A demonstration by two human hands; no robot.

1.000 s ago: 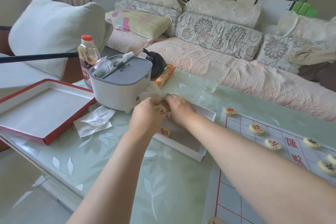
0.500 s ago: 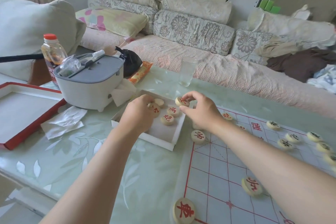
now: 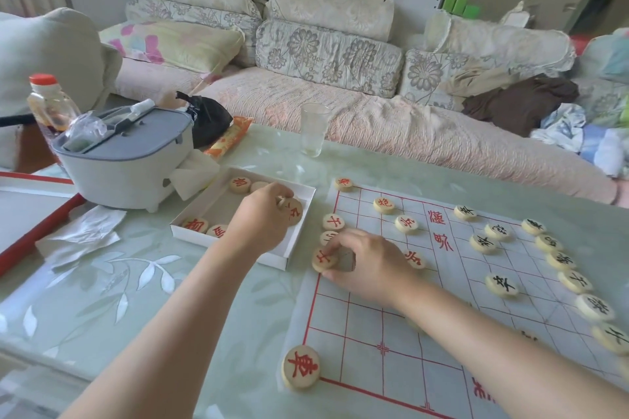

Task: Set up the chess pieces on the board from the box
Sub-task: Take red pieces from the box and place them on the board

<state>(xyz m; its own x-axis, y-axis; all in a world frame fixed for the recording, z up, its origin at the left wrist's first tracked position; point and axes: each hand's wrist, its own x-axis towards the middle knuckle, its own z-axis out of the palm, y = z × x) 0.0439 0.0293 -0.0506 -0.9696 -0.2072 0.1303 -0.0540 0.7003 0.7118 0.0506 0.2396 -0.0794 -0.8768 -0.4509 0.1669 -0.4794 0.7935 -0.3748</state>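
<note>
Head cam, looking down at the table (image 3: 136,299).

The left hand (image 3: 262,221) is inside the white box (image 3: 231,247), which sits just left of the board (image 3: 374,326). Its fingers are curled round a red-lettered piece (image 3: 292,211) at the box's far right end. I can't read that character at this angle. A few more red pieces lie in the box, and one by the front wall looks like 相 (image 3: 195,224).

The right hand (image 3: 367,265) is over the board, fingertips pinching an edge piece (image 3: 324,258) that sits on the left border line. Its mark looks like 士.

The corner piece (image 3: 301,366) nearest the camera clearly reads 車 in red. Big red characters (image 3: 439,231) run across the middle strip of the board, probably 漢界. The black pieces (image 3: 575,281) line the right side, and one standing forward of the row looks like 卒 (image 3: 502,284).

The red-capped bottle (image 3: 51,105) has a label too blurry to read.
</note>
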